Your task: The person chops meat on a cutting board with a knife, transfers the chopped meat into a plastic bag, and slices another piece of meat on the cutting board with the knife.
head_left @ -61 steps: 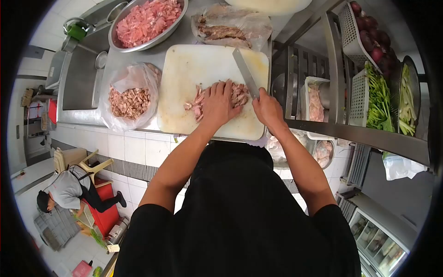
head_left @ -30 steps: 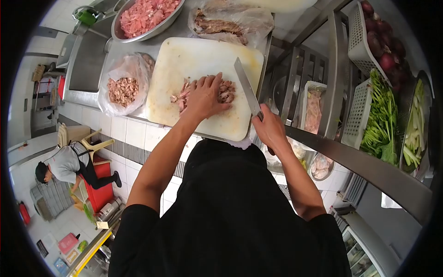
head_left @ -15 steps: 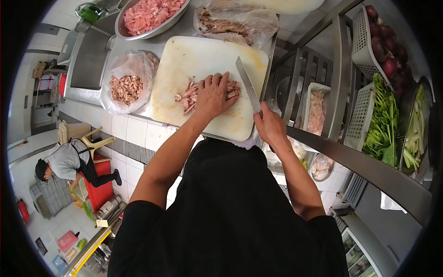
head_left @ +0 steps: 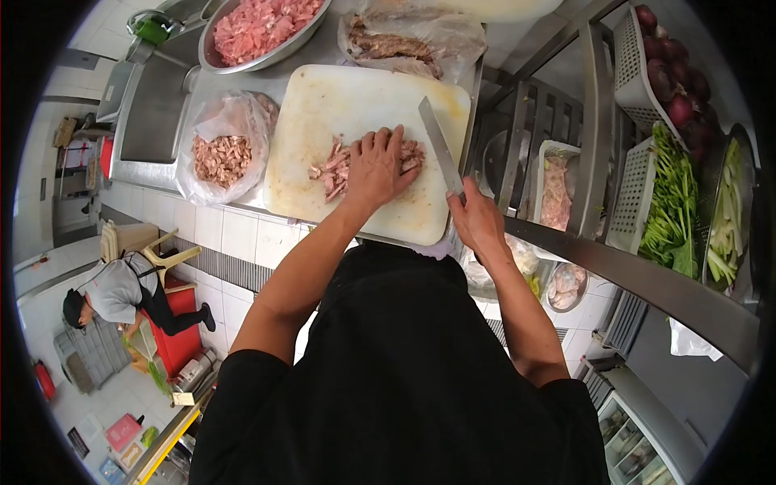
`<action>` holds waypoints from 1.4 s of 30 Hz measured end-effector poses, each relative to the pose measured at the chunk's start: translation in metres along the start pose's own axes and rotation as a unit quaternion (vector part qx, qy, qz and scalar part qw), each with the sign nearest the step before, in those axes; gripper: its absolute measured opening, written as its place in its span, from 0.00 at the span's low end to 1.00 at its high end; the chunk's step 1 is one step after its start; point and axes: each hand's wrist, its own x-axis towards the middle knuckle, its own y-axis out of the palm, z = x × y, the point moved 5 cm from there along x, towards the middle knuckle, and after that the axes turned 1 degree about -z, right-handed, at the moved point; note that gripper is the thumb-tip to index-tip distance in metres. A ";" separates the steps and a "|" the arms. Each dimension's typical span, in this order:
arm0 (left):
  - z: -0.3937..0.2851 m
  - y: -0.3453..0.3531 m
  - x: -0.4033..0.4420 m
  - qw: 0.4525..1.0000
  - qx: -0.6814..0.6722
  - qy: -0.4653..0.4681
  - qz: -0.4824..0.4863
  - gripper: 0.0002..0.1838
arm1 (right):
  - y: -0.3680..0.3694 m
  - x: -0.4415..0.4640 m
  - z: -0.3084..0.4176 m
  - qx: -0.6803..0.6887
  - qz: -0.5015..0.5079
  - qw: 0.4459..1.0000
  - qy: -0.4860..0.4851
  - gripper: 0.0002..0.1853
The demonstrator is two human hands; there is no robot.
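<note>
The chopped meat (head_left: 330, 171) lies in a small heap on the white cutting board (head_left: 364, 101), a bit above the middle of the frame. The left hand (head_left: 376, 168) is flat on top of the heap, with its fingers a little apart and the thumb out to the right. Bits of meat peek out on both sides of it.

The right hand (head_left: 478, 218) is just past the right edge of the board. Its fingers are wrapped around the handle of the big knife (head_left: 440, 149). The long blade points up the frame, over the right part of the board. I cannot tell if the blade touches the board.

The board sits on a shiny metal desk (head_left: 311, 58). Just left of the board is a clear plastic bag (head_left: 229, 123) with more small meat bits inside. Higher up is a round metal bowl (head_left: 281, 56) full of pink meat (head_left: 263, 28). Above the board lies another clear bag (head_left: 461, 44) with long brown meat in it.

At the upper left is a sink (head_left: 153, 113). At the upper right, red onions (head_left: 669, 77) fill a white basket (head_left: 634, 85), with leafy greens (head_left: 672, 210) below.
</note>
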 end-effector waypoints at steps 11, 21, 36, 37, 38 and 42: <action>0.008 -0.008 -0.007 0.997 -0.017 0.051 0.052 0.44 | 0.004 -0.017 0.012 -0.094 -0.034 0.993 -0.065 0.12; 0.020 -0.013 0.017 0.976 -0.209 0.050 0.017 0.25 | -0.013 -0.011 0.010 -0.099 -0.020 0.994 -0.039 0.13; 0.011 0.003 0.028 0.979 -0.193 0.049 0.054 0.10 | 0.012 0.004 0.024 -0.138 0.037 0.989 -0.038 0.13; 0.013 0.008 0.029 0.977 -0.199 0.051 0.058 0.10 | 0.018 0.019 0.029 -0.146 0.026 0.989 -0.025 0.13; 0.016 0.012 0.029 0.976 -0.204 0.052 0.061 0.11 | 0.023 0.033 0.035 -0.145 0.027 0.989 -0.027 0.13; 0.015 0.003 0.029 0.975 -0.197 0.047 0.094 0.12 | 0.017 0.074 0.062 -0.092 -0.036 0.990 -0.102 0.11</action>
